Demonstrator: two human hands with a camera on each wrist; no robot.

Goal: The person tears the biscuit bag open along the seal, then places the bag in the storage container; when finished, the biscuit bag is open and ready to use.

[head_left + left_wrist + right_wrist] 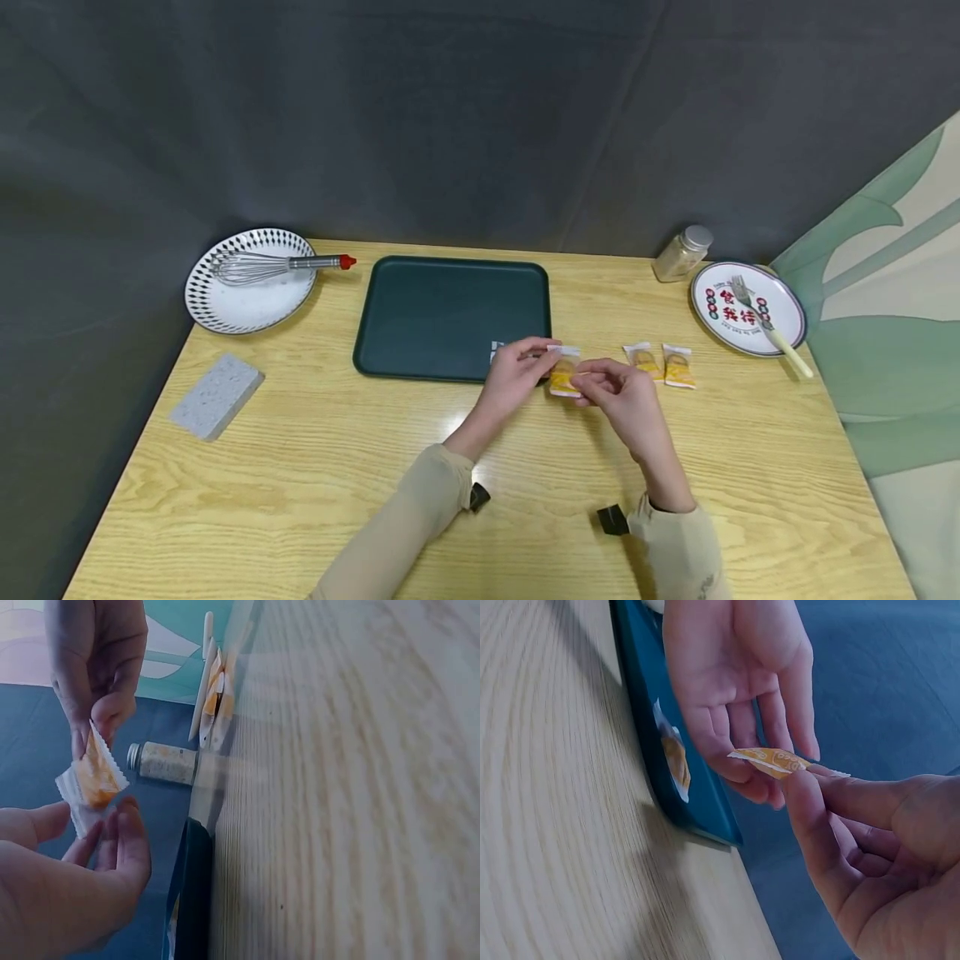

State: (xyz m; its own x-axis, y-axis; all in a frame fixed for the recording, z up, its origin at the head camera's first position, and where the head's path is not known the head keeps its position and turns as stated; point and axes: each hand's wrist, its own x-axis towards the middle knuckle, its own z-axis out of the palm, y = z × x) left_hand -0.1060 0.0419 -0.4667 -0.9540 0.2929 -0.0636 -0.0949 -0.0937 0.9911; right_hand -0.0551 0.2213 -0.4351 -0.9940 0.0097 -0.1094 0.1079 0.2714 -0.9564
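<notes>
My right hand (618,400) pinches a small wrapped snack packet (564,375), orange and clear with crimped white ends, between thumb and fingertips. The left hand (513,375) is right beside it, fingers loosely extended at the packet's other end, as the left wrist view shows. Both hands are over the near right corner of a dark green tray (457,292). A similar packet (676,761) lies in that tray, mostly hidden by the left hand in the head view. Two more packets, one (643,360) beside the other (678,367), lie on the table to the right.
A patterned plate (262,312) carrying a whisk (258,267) stands back left, with a grey sponge block (217,396) in front. At back right are a shaker jar (681,254) and a white plate (723,329) with a fork (776,333). A dark curtain (450,125) backs the table.
</notes>
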